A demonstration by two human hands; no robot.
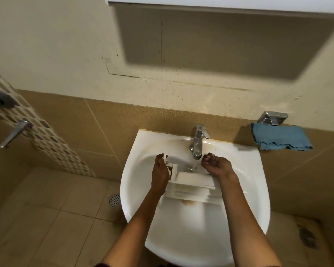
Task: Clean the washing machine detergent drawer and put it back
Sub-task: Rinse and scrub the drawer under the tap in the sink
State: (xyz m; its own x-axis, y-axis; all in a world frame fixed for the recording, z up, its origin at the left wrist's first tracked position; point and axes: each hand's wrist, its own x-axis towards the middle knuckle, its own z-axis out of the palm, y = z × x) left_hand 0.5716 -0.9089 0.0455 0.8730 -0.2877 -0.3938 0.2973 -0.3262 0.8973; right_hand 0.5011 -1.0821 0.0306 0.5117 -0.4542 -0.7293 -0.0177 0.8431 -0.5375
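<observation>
Bathroom, tan-tiled; white basin [189,237] fixed to the wall serves as work surface.

1. Left hand [160,170]: below and left of the tap [198,141]. Fingers curled round the upright end piece of the detergent drawer [193,183], gripping it.
2. Right hand [217,164]: just right of the tap's spout. Palm up, loosely cupped, holding nothing; the wrist lies across the drawer's right end.
3. Detergent drawer: white plastic, lying crosswise in the bowl directly below the tap, ribbed underside apparently uppermost.
4. Water stream [194,164]: running from the tap, landing at the drawer's far edge.
5. Blue cloth [280,138]: on the ledge well right of the tap, beneath a chrome fitting [272,117].
6. Floor drain [114,199]: far below and left of the tap.

Step in hand, by judgement: rinsing, early to middle of the task. The next move calls for tilting the drawer so the stream reaches its compartments, with the free hand rubbing residue loose; refitting remains undone.

Brands, labels, writing: none legible.
</observation>
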